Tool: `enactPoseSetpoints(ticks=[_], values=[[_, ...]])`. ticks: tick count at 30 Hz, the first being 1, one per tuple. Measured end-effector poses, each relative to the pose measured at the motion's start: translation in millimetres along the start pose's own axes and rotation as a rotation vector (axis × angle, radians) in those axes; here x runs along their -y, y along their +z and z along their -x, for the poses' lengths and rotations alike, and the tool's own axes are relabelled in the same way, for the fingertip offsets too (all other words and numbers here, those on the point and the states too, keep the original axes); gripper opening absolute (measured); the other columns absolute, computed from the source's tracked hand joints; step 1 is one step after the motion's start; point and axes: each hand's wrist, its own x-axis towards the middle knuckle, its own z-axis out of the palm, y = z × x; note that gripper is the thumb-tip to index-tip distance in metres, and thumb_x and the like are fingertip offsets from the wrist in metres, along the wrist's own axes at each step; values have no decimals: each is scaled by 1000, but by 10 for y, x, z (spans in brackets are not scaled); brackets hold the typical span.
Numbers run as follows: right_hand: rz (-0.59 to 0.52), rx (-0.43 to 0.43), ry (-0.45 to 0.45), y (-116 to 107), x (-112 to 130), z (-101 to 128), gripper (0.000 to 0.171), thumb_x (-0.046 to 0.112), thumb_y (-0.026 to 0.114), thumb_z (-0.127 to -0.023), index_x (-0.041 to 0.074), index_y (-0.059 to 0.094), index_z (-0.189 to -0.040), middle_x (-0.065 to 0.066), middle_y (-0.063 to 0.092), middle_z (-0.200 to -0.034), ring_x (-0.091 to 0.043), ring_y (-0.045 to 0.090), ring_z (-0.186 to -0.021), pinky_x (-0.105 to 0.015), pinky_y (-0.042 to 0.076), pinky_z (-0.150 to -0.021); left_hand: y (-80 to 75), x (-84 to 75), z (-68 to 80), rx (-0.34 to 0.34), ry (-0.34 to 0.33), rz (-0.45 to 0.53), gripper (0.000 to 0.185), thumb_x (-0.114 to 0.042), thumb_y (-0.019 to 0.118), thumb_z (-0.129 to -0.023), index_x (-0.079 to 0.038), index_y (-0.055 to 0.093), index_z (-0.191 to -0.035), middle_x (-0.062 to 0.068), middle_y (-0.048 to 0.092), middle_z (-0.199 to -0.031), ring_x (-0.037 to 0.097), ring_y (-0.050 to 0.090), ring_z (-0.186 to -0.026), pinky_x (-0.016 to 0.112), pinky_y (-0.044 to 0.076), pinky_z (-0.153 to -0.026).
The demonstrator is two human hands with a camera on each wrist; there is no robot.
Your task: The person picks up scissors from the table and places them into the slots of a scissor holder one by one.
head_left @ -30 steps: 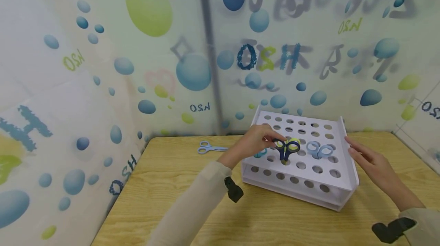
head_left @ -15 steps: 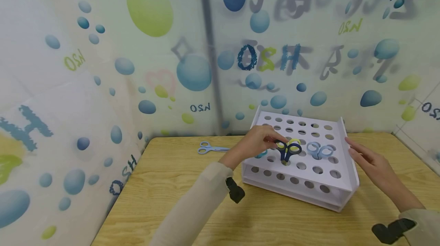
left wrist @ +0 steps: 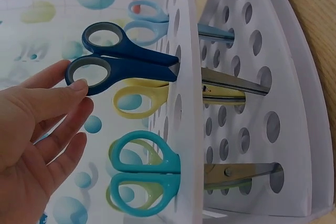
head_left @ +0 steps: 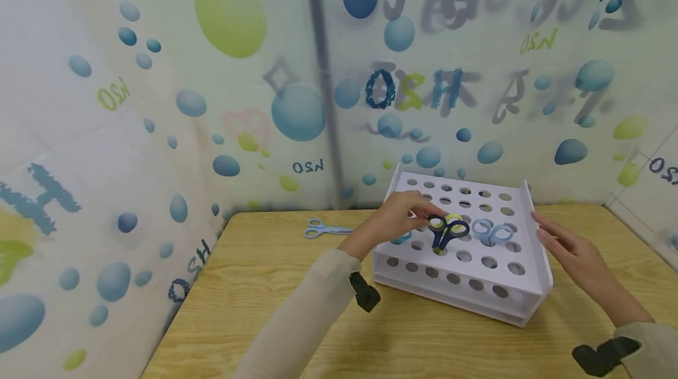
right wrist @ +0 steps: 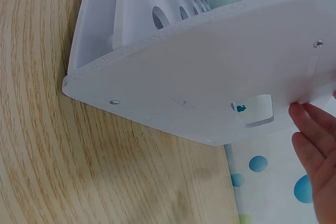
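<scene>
1. Your left hand [head_left: 394, 218] sits over the near-left part of the white rack [head_left: 521, 285], fingers loosely extended; the fingertips [left wrist: 79, 85] touch the lower handle loop of the dark blue scissors [left wrist: 118, 61] without closing round it (the left wrist view shows this plainly).
2. Those dark blue scissors stand blade-down in a hole of the rack's top plate, handles sticking up above it, blades passing through to the lower plate.
3. Just beside them in the next hole is a pair of yellow scissors [left wrist: 137, 99], and further along a pair of teal scissors [left wrist: 142, 182] with another yellowish handle behind it.
4. On the other side of the dark blue pair, a light blue pair [head_left: 492, 230] stands in the rack towards its right end.
5. Your right hand [head_left: 574, 252] is relaxed and flat, fingers straight, at the rack's right side panel; the right wrist view shows the fingertips [right wrist: 307, 124] at the panel's edge, holding nothing.
6. The rack rests on the wooden counter [head_left: 275, 285], tilted up at the back.
7. One more pair of pale blue scissors [head_left: 324, 228] lies flat on the counter, left of the rack and well apart from it, near the patterned wall.
</scene>
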Motion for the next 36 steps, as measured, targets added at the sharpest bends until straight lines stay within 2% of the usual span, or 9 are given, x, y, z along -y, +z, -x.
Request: enactPoseSetpoints(ticks=[1,3,6,8,10,11,16,24,36], values=[[0,-2,-4,1,-2,3,49,27,41,-99,18,28,-145,-18,26,-144,-49,35,-118,-2,31,-67,-2,-5,0,0,-6,1,32,-2,65,-83,-12,67,-113,-1,61,-97,5,56,-87,11,43,-73],[4,-10,-9,2,-6,7,49,27,42,-99,19,29,-145,-8,27,-145,-31,38,-125,-1,32,-68,-5,-12,0,2,-15,4,31,-3,65,-83,-12,67,-113,-1,62,-99,5,56,-86,11,44,-73],[6,-15,-7,2,-2,8,49,28,43,-98,19,29,-144,-5,28,-144,-27,39,-125,-2,32,-69,-8,-21,-3,4,-19,1,31,-4,66,-83,-13,67,-113,-1,62,-99,4,56,-86,10,44,-72],[3,-12,-1,2,3,3,49,28,42,-98,19,29,-145,-13,28,-144,-30,39,-124,-2,32,-68,-10,-22,-3,2,-18,14,30,-5,65,-83,-12,67,-112,-1,62,-99,4,56,-85,11,44,-71],[-2,-6,5,2,14,-3,49,28,42,-98,18,28,-145,-23,27,-143,-48,36,-118,-2,32,-67,-14,-23,0,0,-17,22,30,-5,65,-84,-12,67,-113,0,61,-97,5,57,-85,11,44,-71],[-4,-3,7,2,18,-6,49,28,42,-99,18,28,-145,-26,26,-142,-51,35,-116,-2,32,-67,-16,-22,2,-2,-17,30,30,-5,65,-84,-11,67,-113,0,61,-96,5,57,-84,12,45,-70],[-7,-1,12,1,31,-7,50,28,42,-99,17,28,-145,-29,26,-141,-53,34,-116,-1,31,-66,-52,-16,24,-17,-39,45,28,-6,64,-85,-12,67,-113,2,60,-96,6,57,-85,13,45,-71],[-2,0,9,1,23,-1,49,28,42,-99,17,28,-145,-29,26,-141,-53,34,-115,-2,31,-66,-172,87,121,-95,-60,69,25,-7,62,-87,-8,67,-112,3,62,-97,9,56,-86,17,46,-74],[5,13,22,-10,34,-5,50,29,40,-99,15,26,-145,-32,28,-139,-55,35,-113,-5,33,-63,-388,524,449,-291,-110,67,20,-7,63,-87,-2,67,-106,9,66,-97,14,61,-83,21,49,-70]])
